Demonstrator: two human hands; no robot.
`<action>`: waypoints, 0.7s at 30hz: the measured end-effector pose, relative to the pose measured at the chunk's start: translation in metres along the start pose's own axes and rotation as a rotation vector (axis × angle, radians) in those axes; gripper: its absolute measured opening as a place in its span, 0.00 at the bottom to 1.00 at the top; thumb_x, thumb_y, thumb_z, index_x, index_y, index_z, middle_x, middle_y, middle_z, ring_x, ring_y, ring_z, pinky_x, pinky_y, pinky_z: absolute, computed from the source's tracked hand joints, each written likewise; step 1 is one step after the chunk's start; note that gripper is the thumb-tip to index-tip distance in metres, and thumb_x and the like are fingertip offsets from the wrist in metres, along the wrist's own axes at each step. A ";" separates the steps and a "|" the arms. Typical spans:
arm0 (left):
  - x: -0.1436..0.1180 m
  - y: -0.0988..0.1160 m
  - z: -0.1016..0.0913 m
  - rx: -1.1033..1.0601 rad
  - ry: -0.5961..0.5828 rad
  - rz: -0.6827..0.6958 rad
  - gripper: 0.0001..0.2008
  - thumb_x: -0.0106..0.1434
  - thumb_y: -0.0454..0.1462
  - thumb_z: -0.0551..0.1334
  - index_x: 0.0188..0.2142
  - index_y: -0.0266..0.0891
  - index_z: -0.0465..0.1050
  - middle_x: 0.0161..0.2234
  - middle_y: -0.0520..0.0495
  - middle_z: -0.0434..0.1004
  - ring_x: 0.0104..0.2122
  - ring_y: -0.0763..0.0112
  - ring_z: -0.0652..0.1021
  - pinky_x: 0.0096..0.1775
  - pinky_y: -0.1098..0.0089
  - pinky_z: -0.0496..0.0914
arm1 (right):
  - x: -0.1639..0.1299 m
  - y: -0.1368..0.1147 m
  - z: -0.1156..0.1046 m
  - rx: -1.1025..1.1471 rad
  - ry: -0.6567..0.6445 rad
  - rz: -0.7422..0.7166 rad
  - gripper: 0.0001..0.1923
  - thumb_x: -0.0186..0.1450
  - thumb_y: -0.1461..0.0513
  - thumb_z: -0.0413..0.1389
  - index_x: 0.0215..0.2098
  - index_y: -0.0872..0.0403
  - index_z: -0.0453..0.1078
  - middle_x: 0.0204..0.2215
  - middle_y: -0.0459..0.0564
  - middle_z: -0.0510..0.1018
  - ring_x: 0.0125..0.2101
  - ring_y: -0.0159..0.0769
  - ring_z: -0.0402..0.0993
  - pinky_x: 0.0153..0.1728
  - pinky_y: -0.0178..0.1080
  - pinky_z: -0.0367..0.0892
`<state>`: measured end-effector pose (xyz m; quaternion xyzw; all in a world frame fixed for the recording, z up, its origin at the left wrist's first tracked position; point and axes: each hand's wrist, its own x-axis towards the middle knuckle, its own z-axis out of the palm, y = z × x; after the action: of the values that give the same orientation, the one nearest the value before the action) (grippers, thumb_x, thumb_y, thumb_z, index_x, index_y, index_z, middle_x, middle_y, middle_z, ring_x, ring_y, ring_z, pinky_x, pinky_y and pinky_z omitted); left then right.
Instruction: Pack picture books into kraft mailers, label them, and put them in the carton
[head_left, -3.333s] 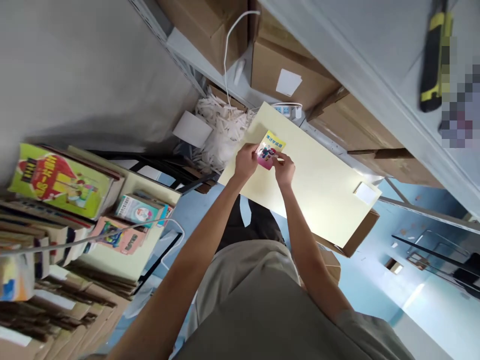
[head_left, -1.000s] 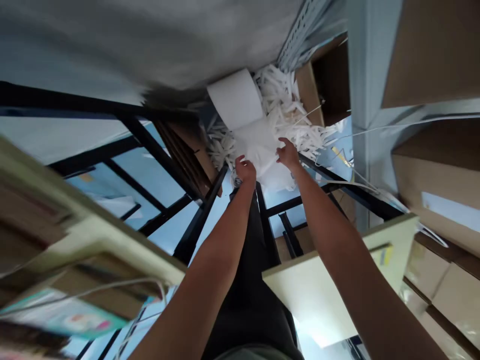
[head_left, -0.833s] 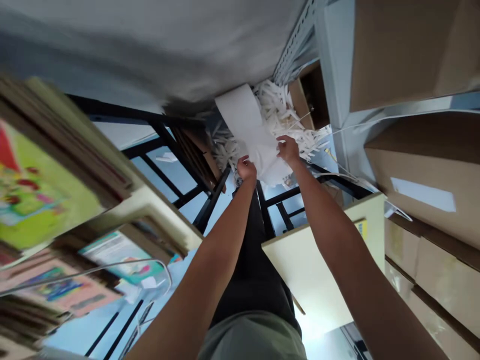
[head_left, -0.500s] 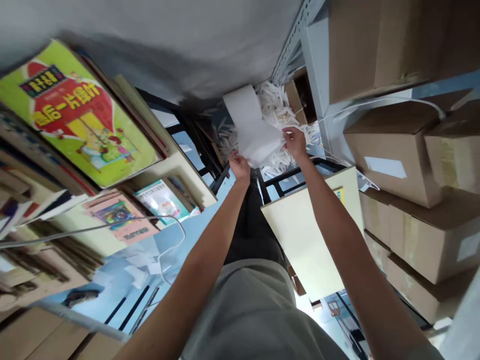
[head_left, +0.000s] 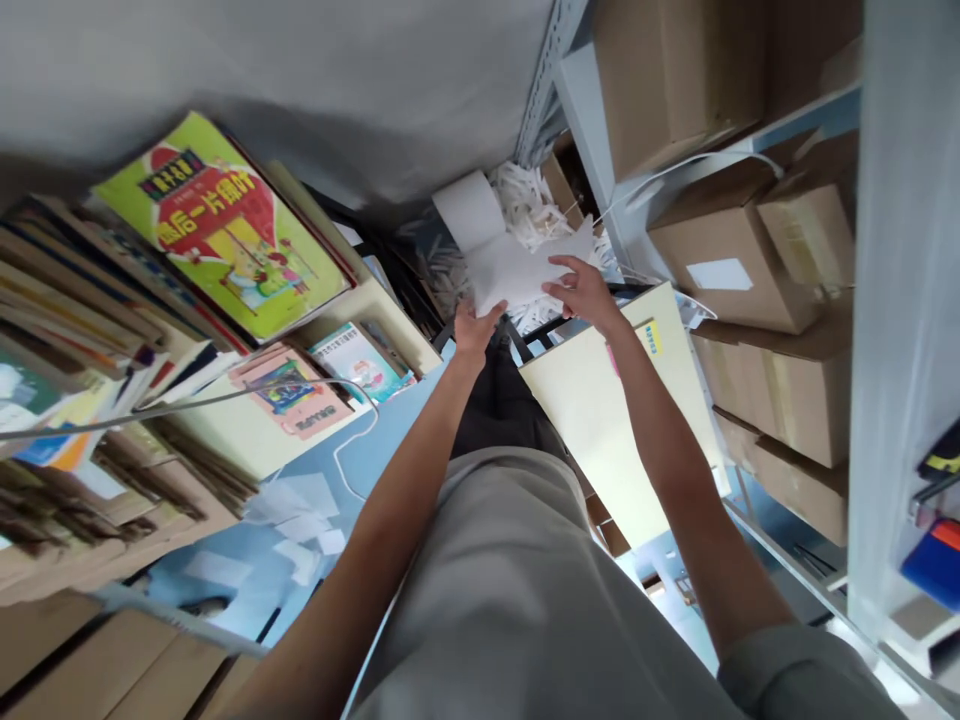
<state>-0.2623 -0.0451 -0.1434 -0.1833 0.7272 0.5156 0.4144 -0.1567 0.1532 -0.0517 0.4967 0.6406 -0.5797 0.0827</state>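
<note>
A large white sheet of paper [head_left: 510,268] lies over a heap of white paper strips [head_left: 529,205], with a bend across its upper part. My left hand [head_left: 474,328] is at the sheet's near left corner, thumb and fingers apart, the fingertips at or touching the edge. On the right edge, my right hand [head_left: 581,290] has its fingers spread over the paper and grips nothing that I can see. Whether the fingertips press on the sheet I cannot tell.
To the left stands a shelf [head_left: 397,325] of books, with a bright green picture book [head_left: 225,225] facing out. Cardboard boxes [head_left: 780,375] fill the metal rack on the right. A cream board [head_left: 600,430] sits below my right forearm, and a white cable [head_left: 349,470] hangs at left.
Both hands have gone from pinching the sheet's edges to spread fingers. The sheet lies lower and flatter toward me, its right corner sticking up. The camera view has turned to the right.
</note>
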 end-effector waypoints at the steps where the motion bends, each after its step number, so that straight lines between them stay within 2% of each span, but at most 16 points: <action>1: -0.004 0.002 0.001 -0.014 -0.020 -0.052 0.39 0.60 0.34 0.83 0.69 0.45 0.75 0.44 0.46 0.84 0.40 0.64 0.87 0.46 0.64 0.82 | -0.007 -0.003 0.000 0.020 0.005 -0.010 0.38 0.63 0.46 0.76 0.68 0.48 0.78 0.46 0.51 0.85 0.33 0.39 0.85 0.39 0.47 0.87; 4: -0.014 0.010 0.004 -0.050 -0.035 -0.126 0.36 0.61 0.30 0.78 0.67 0.45 0.77 0.36 0.52 0.80 0.34 0.71 0.84 0.42 0.70 0.80 | -0.025 -0.011 -0.003 0.073 0.030 -0.057 0.39 0.63 0.46 0.76 0.69 0.48 0.77 0.47 0.52 0.86 0.36 0.41 0.88 0.40 0.48 0.87; 8: -0.020 0.019 0.001 -0.054 -0.038 -0.021 0.27 0.64 0.33 0.72 0.63 0.44 0.81 0.31 0.55 0.76 0.32 0.71 0.81 0.41 0.72 0.79 | -0.046 -0.020 -0.016 0.067 0.069 -0.127 0.42 0.64 0.46 0.75 0.73 0.46 0.75 0.52 0.53 0.86 0.38 0.45 0.89 0.38 0.47 0.87; 11: -0.026 0.031 -0.008 0.035 -0.038 0.089 0.21 0.66 0.37 0.72 0.58 0.44 0.83 0.35 0.51 0.80 0.41 0.66 0.84 0.47 0.68 0.80 | -0.066 -0.026 -0.027 0.004 0.131 -0.137 0.40 0.65 0.48 0.76 0.72 0.44 0.76 0.58 0.56 0.85 0.39 0.47 0.89 0.40 0.49 0.88; 13: -0.037 0.042 -0.013 0.167 -0.061 0.270 0.22 0.63 0.38 0.78 0.56 0.43 0.84 0.45 0.44 0.85 0.53 0.57 0.85 0.56 0.63 0.80 | -0.080 -0.030 -0.029 -0.033 0.174 -0.123 0.37 0.66 0.49 0.75 0.71 0.43 0.77 0.60 0.56 0.84 0.40 0.48 0.89 0.43 0.50 0.88; 15: -0.053 0.056 -0.013 0.321 -0.178 0.517 0.27 0.58 0.39 0.84 0.57 0.44 0.84 0.57 0.38 0.85 0.66 0.47 0.80 0.66 0.56 0.75 | -0.092 -0.036 -0.026 -0.048 0.200 -0.115 0.32 0.69 0.49 0.73 0.70 0.43 0.78 0.58 0.54 0.85 0.40 0.47 0.89 0.45 0.50 0.88; 17: -0.070 0.071 -0.007 0.462 -0.371 0.700 0.28 0.58 0.42 0.86 0.56 0.45 0.85 0.62 0.37 0.84 0.72 0.41 0.74 0.74 0.51 0.68 | -0.102 -0.042 -0.019 -0.041 0.209 -0.122 0.30 0.71 0.48 0.70 0.69 0.42 0.78 0.55 0.52 0.86 0.38 0.47 0.89 0.45 0.50 0.87; 19: -0.080 0.083 0.002 0.558 -0.527 0.767 0.21 0.63 0.44 0.84 0.53 0.46 0.86 0.61 0.37 0.85 0.72 0.39 0.74 0.76 0.49 0.65 | -0.111 -0.048 -0.014 -0.019 0.216 -0.132 0.28 0.73 0.48 0.68 0.69 0.42 0.79 0.52 0.51 0.86 0.36 0.46 0.89 0.45 0.50 0.87; 21: -0.081 0.091 0.011 0.598 -0.620 0.779 0.14 0.67 0.43 0.81 0.49 0.45 0.86 0.56 0.37 0.87 0.68 0.40 0.77 0.75 0.49 0.65 | -0.121 -0.049 -0.015 -0.008 0.237 -0.133 0.28 0.74 0.48 0.68 0.70 0.41 0.78 0.52 0.50 0.86 0.36 0.46 0.89 0.46 0.51 0.87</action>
<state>-0.2733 -0.0117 -0.0266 0.3825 0.6997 0.4317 0.4216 -0.1260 0.1080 0.0672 0.5178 0.6796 -0.5187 -0.0301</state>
